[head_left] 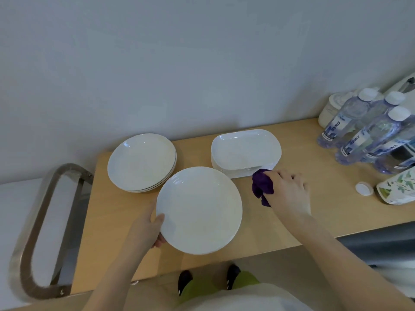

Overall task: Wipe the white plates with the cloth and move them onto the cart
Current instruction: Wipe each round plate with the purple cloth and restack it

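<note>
Nearest, the left hand (150, 230) pinches a round white plate (199, 209) by its rim, tilted up for wiping; right-hand fingers (283, 178) bunch the purple cloth (261, 186) over the worktop (292, 221).

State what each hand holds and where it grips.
Left hand grips the round white plate by its left rim, thumb on top. Right hand clutches the bunched purple cloth in its fingers.

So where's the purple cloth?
The cloth is bunched in the right hand, over the table, right of the held round plate and just in front of the oval plates.
</note>
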The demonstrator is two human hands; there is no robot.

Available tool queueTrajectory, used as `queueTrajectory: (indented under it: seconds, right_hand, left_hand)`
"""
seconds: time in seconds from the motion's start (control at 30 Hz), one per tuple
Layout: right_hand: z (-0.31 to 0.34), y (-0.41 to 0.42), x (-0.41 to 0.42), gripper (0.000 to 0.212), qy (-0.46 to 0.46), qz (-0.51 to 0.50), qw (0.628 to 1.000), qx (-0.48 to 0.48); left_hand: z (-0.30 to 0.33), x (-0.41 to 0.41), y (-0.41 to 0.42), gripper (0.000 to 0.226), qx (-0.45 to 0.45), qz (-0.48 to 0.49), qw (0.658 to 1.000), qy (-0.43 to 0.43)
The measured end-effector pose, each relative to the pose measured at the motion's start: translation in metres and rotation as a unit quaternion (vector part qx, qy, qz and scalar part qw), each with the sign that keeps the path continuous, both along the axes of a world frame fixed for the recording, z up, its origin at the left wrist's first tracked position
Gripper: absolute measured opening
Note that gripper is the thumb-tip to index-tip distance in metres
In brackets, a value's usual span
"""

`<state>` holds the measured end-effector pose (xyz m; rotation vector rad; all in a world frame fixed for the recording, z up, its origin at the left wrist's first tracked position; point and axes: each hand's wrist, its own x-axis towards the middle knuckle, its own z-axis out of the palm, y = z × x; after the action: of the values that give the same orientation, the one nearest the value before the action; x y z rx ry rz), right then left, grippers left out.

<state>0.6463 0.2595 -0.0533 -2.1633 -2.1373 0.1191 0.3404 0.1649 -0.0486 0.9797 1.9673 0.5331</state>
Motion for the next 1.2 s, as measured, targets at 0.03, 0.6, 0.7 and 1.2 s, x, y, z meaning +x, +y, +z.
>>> queueTrajectory:
  seconds: [0.03, 0.6, 0.7, 1.2]
  right_hand:
    - [-0.006, -0.002, 0.005, 0.036, 0.014, -0.006, 1.000, -0.017]
    - [0.051, 0.016, -0.043, 0.015, -0.029, 0.155, 0.977, -0.145]
    - [0.067, 0.034, -0.084, 0.023, 0.020, 0.178, 0.978, -0.106]
    - [-0.006, 0.108, -0.257, 0.036, 0.023, 0.153, 0.971, -0.180]
  left_hand:
    - [0.001, 0.001, 0.001, 0.053, -0.003, -0.010, 1.000, 0.014]
    - [-0.009, -0.035, 0.015, 0.032, 0.007, -0.025, 0.974, 0.223]
    - [-0.005, -0.062, 0.032, 0.029, 0.045, 0.014, 0.970, 0.237]
    - [-0.035, -0.159, 0.104, 0.026, -0.017, 0.049, 0.967, 0.251]
